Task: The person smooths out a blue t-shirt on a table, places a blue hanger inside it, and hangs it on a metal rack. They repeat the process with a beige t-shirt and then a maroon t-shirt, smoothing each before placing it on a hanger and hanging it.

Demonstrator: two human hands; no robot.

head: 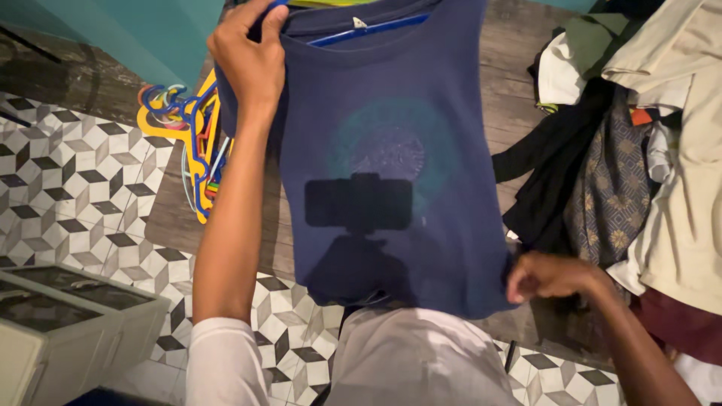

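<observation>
Left hand grips navy T-shirt shoulder; right hand pinches its hem.

Clothes pile blocks right side; hangers clutter left; hung shirt fills middle. Tiled floor far left free.

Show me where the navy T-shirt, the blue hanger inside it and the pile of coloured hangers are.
navy T-shirt (pixel 421 98): head view, chest fabric below the collar.
blue hanger (pixel 376 30): head view, bar showing through the neck opening.
pile of coloured hangers (pixel 197 143): head view, yellow and blue hangers lying on the floor.
</observation>
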